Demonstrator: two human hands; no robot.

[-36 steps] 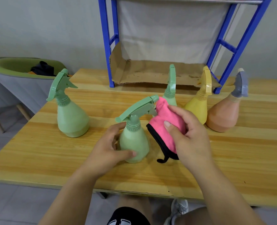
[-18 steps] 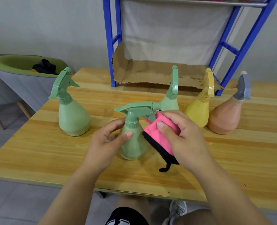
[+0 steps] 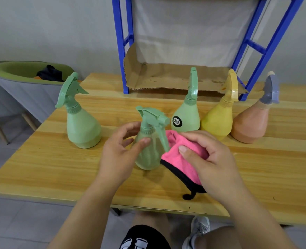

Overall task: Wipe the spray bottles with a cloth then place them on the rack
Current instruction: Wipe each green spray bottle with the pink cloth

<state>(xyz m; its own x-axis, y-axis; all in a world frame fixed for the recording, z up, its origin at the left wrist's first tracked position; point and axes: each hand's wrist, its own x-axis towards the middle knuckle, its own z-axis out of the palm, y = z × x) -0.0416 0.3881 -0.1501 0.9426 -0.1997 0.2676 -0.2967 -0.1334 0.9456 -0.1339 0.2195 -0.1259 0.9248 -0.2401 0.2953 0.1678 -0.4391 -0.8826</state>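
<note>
Both bare forearms rise from the lower edge of the view and draw towards each other. The left hand [image 3: 120, 153] is turned palm inward and holds a pale green plastic spray bottle [image 3: 148, 150]. Its thumb lies across the front of the body and its fingers curl round behind the neck. The right hand [image 3: 208, 159] sits just beside it, knuckles up, gripping a pink fleecy cloth with a black edge [image 3: 181, 164]. Its thumb presses on top of the fabric and its fingers are bent over the upper fold.
</note>
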